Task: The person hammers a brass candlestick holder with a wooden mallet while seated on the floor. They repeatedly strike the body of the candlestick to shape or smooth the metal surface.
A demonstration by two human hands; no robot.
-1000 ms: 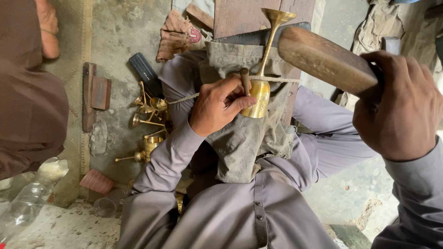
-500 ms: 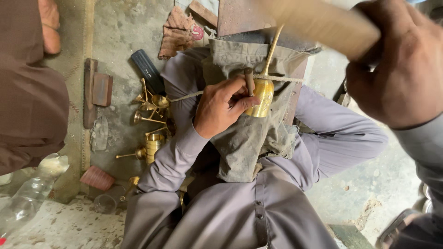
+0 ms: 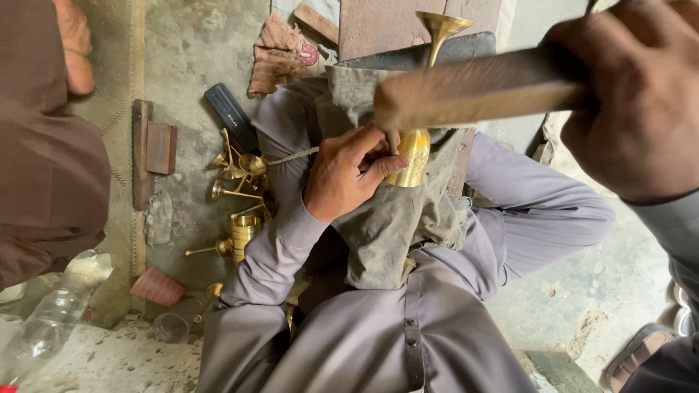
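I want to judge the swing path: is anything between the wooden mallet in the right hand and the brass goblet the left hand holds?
Nothing visible: the right hand holds the mallet above the brass goblet, gripped by the left hand.

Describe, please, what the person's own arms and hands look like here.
Both hands are bare: no gloves, rings or watch visible. The left hand emerges from a long, loose grey-lilac sleeve with a plain buttonless cuff. The right hand shows a similar, somewhat darker grey cuff at the wrist.
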